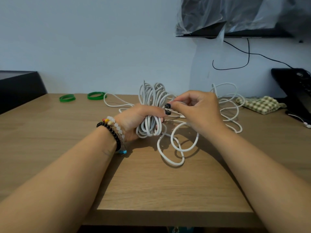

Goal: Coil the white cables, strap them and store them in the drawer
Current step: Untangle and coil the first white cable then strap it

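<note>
The coiled bundle point(151, 111) of white cable is clamped at its waist in the left hand point(136, 121), fingers wrapped fully round it, while a strand just right of the bundle is pinched between thumb and fingertips of the right hand point(195, 108), the two hands almost touching. Loose cable point(178, 148) is seen trailing on the table point(151, 185) before and right of the bundle, and green bands point(80, 97) lie well left of it. The cable is judged light, limp and springy, best gripped at mid-coil
</note>
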A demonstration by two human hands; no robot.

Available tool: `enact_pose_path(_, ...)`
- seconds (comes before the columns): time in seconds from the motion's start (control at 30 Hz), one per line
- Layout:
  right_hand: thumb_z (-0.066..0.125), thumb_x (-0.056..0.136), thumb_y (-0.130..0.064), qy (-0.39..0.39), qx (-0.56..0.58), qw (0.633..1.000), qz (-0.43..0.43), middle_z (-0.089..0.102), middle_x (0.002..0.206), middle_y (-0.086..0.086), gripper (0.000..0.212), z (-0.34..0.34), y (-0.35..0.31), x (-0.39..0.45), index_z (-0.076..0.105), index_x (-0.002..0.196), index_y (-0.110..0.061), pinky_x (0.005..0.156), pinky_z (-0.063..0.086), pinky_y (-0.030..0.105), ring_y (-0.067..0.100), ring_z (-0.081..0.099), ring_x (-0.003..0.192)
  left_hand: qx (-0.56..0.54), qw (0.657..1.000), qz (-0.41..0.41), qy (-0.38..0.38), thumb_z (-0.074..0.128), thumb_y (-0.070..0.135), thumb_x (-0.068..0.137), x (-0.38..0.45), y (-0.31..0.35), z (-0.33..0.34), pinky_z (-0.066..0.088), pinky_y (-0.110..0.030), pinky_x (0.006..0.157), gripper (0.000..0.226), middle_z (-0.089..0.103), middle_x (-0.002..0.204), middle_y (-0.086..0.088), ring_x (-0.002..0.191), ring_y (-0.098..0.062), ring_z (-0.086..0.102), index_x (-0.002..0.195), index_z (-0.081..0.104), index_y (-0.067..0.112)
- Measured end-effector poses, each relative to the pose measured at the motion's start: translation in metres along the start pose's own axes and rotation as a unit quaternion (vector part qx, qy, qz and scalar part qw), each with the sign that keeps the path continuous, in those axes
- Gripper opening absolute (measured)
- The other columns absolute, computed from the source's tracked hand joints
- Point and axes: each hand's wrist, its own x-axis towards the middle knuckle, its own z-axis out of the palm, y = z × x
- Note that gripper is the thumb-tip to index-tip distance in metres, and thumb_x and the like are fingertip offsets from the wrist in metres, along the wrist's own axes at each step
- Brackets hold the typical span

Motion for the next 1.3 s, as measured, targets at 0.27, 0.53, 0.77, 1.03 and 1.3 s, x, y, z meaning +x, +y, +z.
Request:
enact_pose_path(0.27,0.083,0.073,-0.022,0.011,-0.026,0.999,-0.033,0.070,0.065,-0.001,0.012,0.001,0.004,0.000,0.073,0.070,-0.028,0.058,0.050,0.027,0.017,0.062,0.061,-0.054,0.998,-0.012,-0.020,0.056,0.011,0.074,0.001,0.002,-0.002,0.053,-0.022,0.050,0.023,0.056,0.053,-0.006,0.049,-0.014,0.061,0.052,0.061,0.007)
enact_pose_path(0.53,0.070,0.084,-0.017,-0.023,-0.092,0.995,-0.023,0.062,0.060,-0.004,0.012,0.000,0.016,0.007,0.072,0.073,-0.020,0.057,0.043,0.020,0.002,0.050,0.054,-0.169,0.967,0.140,0.132,0.050,0.005,0.092,0.010,0.005,-0.012,0.034,-0.017,0.042,0.034,0.039,0.044,0.005,0.037,-0.006,0.040,0.060,0.044,0.015)
enact_pose_path(0.77,0.069,0.085,-0.020,-0.057,-0.150,0.987,0.002,0.065,0.065,-0.013,0.016,-0.002,0.020,0.010,0.068,0.073,-0.030,0.058,0.042,0.014,-0.001,0.055,0.057,-0.279,0.905,0.190,0.261,0.056,0.012,0.093,0.011,0.013,-0.030,0.034,-0.018,0.045,0.020,0.043,0.048,0.007,0.041,-0.006,0.041,0.075,0.050,0.015)
enact_pose_path(1.03,0.061,0.093,-0.015,-0.019,-0.048,0.998,-0.047,0.053,0.061,0.010,0.017,-0.005,0.017,0.008,0.072,0.083,-0.006,0.056,0.034,0.024,0.009,0.041,0.058,-0.126,0.954,0.156,0.222,0.061,0.019,0.092,0.015,0.002,-0.023,0.035,-0.025,0.051,0.025,0.044,0.049,0.005,0.043,-0.009,0.043,0.070,0.051,0.014)
enact_pose_path(1.3,0.059,0.094,-0.012,-0.075,-0.110,0.983,-0.126,0.063,0.062,-0.009,0.018,0.002,0.015,0.003,0.077,0.098,-0.015,0.054,0.040,0.020,0.005,0.054,0.057,0.122,0.963,0.145,0.191,0.076,0.047,0.059,0.013,-0.011,0.000,0.050,-0.030,0.058,0.044,0.060,0.062,-0.004,0.056,-0.017,0.055,0.079,0.062,0.011)
